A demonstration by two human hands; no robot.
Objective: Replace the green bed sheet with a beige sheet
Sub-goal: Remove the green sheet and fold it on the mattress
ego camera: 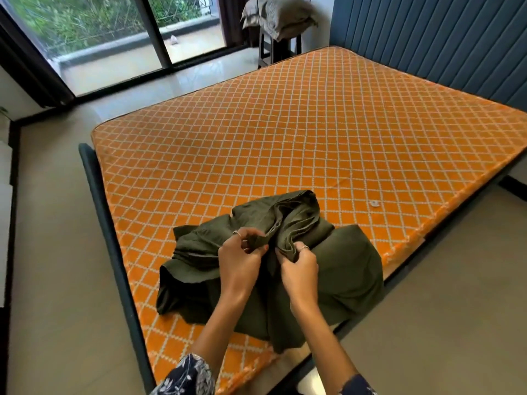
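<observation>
Near the lower centre of the frame, a bunched dark green fabric bed sheet [336, 260] lies heaped on the near corner of the bare orange mattress with a white diamond pattern [299, 132]. Both hands are close together on it: the left hand [241, 259] pinches a fold of the cloth, and the right hand [299, 266] grips a gathered ridge just beside it. At the upper centre, grey pillows [278, 15] sit stacked on a dark stool [269, 49] near the blue padded headboard [445, 44].
</observation>
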